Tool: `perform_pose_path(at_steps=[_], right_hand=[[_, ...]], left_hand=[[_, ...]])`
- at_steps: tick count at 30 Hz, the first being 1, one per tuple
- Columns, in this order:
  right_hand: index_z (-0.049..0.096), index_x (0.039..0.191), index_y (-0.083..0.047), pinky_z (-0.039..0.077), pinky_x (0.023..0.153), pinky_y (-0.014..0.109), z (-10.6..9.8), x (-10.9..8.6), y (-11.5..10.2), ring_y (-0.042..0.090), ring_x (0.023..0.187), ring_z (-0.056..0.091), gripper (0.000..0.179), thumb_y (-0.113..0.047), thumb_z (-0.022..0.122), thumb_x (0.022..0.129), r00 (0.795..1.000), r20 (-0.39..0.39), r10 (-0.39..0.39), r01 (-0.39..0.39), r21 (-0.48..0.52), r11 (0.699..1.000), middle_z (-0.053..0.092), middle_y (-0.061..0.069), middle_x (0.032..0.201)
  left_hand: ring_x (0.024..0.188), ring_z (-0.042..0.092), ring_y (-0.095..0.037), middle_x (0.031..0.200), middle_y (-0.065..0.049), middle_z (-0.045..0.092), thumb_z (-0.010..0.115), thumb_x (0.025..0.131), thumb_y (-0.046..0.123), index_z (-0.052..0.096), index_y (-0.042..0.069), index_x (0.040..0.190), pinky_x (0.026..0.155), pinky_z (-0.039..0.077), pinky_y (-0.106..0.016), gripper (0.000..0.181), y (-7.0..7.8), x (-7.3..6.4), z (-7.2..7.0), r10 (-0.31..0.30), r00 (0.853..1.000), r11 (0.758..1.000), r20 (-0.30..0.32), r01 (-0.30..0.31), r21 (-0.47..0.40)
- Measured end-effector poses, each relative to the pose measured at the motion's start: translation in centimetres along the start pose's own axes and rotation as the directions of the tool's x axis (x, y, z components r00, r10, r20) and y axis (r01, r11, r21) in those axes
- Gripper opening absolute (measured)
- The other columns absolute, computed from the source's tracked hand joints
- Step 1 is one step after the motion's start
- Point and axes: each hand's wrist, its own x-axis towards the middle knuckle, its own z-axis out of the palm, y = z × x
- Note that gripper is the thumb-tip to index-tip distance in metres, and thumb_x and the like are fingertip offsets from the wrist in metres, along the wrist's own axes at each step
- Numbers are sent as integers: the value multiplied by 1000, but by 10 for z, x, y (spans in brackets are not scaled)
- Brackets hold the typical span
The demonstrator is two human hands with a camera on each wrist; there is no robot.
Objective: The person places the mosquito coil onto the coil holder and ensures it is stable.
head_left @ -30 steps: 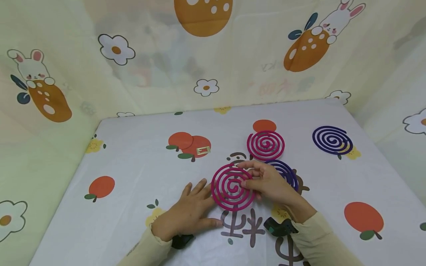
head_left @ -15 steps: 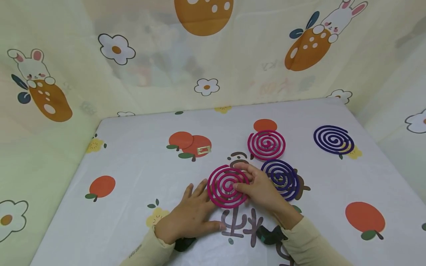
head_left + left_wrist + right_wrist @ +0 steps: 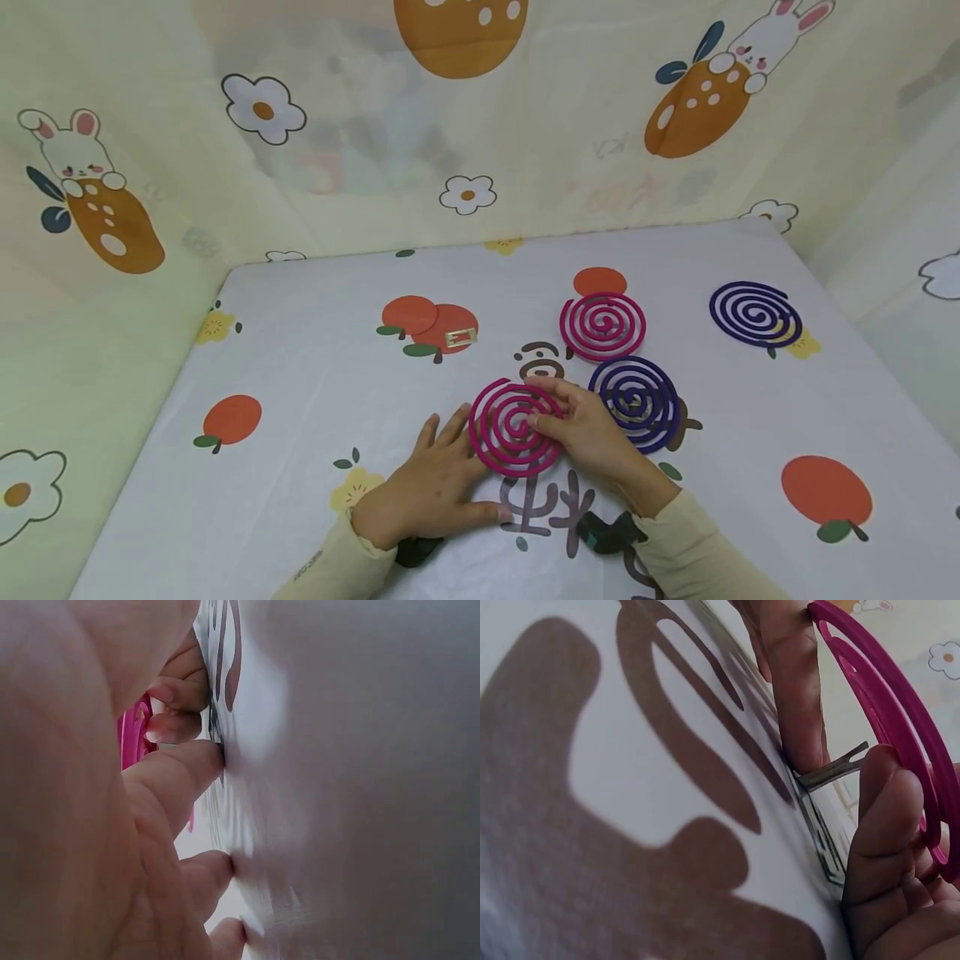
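Observation:
My right hand (image 3: 592, 425) pinches a pink mosquito coil (image 3: 495, 458) between thumb and fingers. The coil (image 3: 900, 712) is tilted off the table. Below it, a flat metal coil stand (image 3: 829, 855) lies on the cloth, its forked prong (image 3: 836, 771) sticking up towards the coil. From the head view the coil hides this stand. My left hand (image 3: 431, 487) lies spread on the table with fingers extended, the coil overlapping its fingertips. One left finger (image 3: 799, 690) presses at the stand's edge, and the left fingertips (image 3: 214, 754) touch the cloth.
Behind the right hand lie a dark blue coil (image 3: 633, 433) and another pink coil (image 3: 602, 325). A second dark blue coil (image 3: 755, 314) lies at the back right. A small metal stand (image 3: 461, 337) sits at back left. Patterned curtains (image 3: 360, 217) border the table.
My right hand has carried the pink coil a little left, then slightly towards me, uncovering more of the near blue coil. My left hand has stayed almost still.

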Motion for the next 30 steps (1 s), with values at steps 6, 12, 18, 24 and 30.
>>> perform_pose_path(at_steps=[6, 12, 18, 24, 30], right_hand=[[53, 150, -4, 57, 92, 25, -1, 3, 2, 27, 121, 68, 53, 0, 66, 99, 1000, 4, 9, -9, -39, 999, 65, 19, 139], [53, 150, -4, 57, 94, 26, -1, 3, 3, 27, 122, 68, 53, -2, 66, 99, 1000, 23, 12, -11, -38, 999, 65, 18, 139], [52, 150, -3, 60, 89, 29, -2, 2, 3, 23, 107, 71, 52, 0, 65, 100, 996, 84, 18, -20, 21, 1000, 67, 20, 135], [56, 148, -5, 60, 88, 28, -3, 3, 2, 22, 107, 72, 50, -1, 66, 99, 996, 87, 7, -7, -8, 1000, 69, 19, 131], [57, 147, -6, 60, 88, 27, -4, 4, 4, 24, 114, 71, 50, 0, 66, 99, 996, 85, 8, -5, -35, 999, 68, 17, 133]], left_hand=[[160, 8, -39, 173, -5, 22, 57, 93, 72, 41, 37, 160, 121, 12, -71, 77, 2, -1, -2, -5, 1000, 1000, -2, 5, -1], [160, 8, -39, 173, -5, 22, 57, 93, 72, 42, 36, 160, 121, 12, -72, 78, 1, -1, -1, -3, 1000, 1000, -8, 3, 0], [160, 8, -38, 173, -5, 22, 57, 93, 73, 40, 34, 162, 121, 12, -71, 81, 1, -1, 0, -12, 1000, 1000, -3, 12, 1], [161, 7, -38, 174, -4, 21, 57, 93, 73, 39, 34, 162, 121, 12, -71, 81, 1, -1, -1, -15, 1000, 1000, -3, 15, 0], [161, 6, -38, 174, -3, 19, 55, 94, 74, 38, 34, 162, 121, 12, -72, 81, 1, 0, 0, -10, 1000, 1000, -5, 10, -1]])
